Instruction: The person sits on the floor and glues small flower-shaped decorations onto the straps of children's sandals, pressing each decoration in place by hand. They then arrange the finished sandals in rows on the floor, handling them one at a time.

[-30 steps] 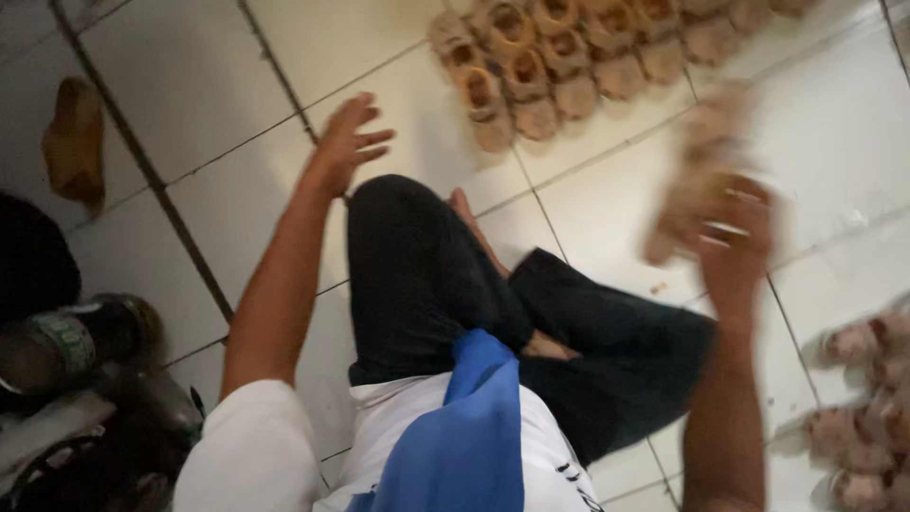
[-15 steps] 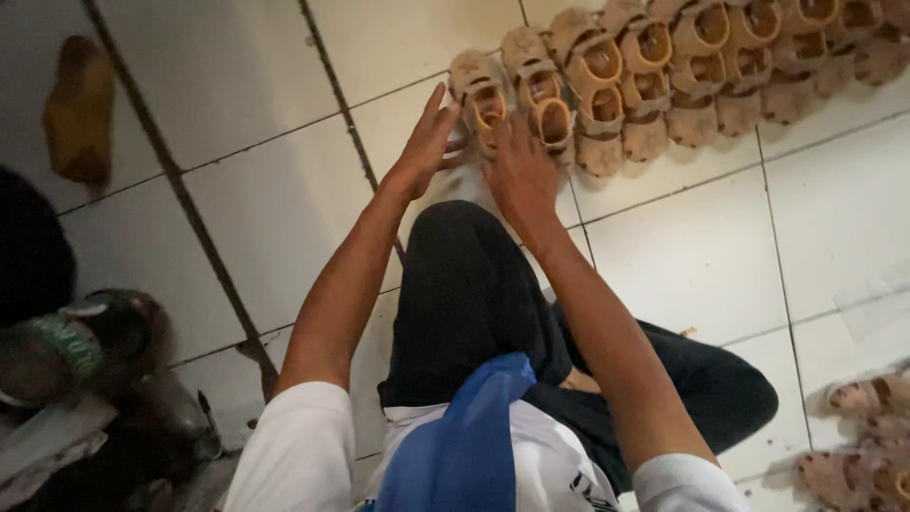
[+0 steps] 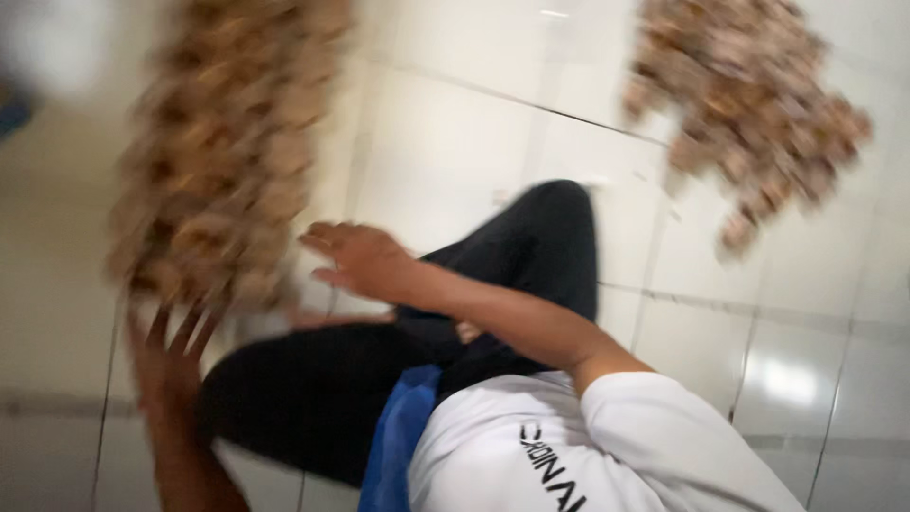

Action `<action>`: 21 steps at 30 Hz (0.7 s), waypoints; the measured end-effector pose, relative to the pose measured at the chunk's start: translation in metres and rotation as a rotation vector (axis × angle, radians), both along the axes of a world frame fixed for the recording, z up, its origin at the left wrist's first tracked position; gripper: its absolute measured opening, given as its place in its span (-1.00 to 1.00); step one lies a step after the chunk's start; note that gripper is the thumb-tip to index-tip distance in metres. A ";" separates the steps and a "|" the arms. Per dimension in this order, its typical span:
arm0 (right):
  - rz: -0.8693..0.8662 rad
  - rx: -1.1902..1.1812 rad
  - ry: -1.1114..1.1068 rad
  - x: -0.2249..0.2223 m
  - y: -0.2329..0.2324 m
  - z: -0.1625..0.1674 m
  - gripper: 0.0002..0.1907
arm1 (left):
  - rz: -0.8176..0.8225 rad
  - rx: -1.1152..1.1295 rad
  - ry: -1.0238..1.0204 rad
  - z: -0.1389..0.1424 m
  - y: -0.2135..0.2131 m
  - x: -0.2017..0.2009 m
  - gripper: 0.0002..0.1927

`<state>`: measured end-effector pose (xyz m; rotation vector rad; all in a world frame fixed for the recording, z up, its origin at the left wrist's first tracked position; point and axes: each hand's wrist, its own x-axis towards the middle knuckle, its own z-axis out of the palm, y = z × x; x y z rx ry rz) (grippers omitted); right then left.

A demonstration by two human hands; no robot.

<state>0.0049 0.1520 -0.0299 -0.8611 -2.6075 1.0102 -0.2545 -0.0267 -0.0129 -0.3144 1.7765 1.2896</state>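
- Sitting cross-legged in black trousers [image 3: 313, 398] on a white tiled floor [image 3: 455, 123], the person reaches both hands toward the left of the frame.
- The left hand [image 3: 171, 365], at lower left, has a released grip. Its fingers are spread just under a blurred row of tan strapped sandals [image 3: 223, 152]; contact cannot be told.
- The right hand [image 3: 365, 261], at centre, is also released and flat, just beside the row's lower end.
- A second heap of tan sandals [image 3: 754, 104] lies well apart at upper right.
- Judging by this, the work is tending the left row, and taking hold would call for closing the fingers on one sandal.
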 end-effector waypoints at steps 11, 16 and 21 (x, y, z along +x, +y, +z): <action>-0.841 0.646 -0.351 0.359 0.221 0.004 -0.69 | -0.255 -0.227 0.243 0.057 0.051 0.021 -0.30; -0.940 0.514 -0.444 0.395 0.191 0.001 -0.51 | -0.561 -0.330 0.342 0.090 0.036 -0.006 -0.33; -1.033 0.485 -0.569 0.395 0.188 -0.036 -0.19 | -0.965 -0.462 0.448 0.098 0.096 -0.008 -0.36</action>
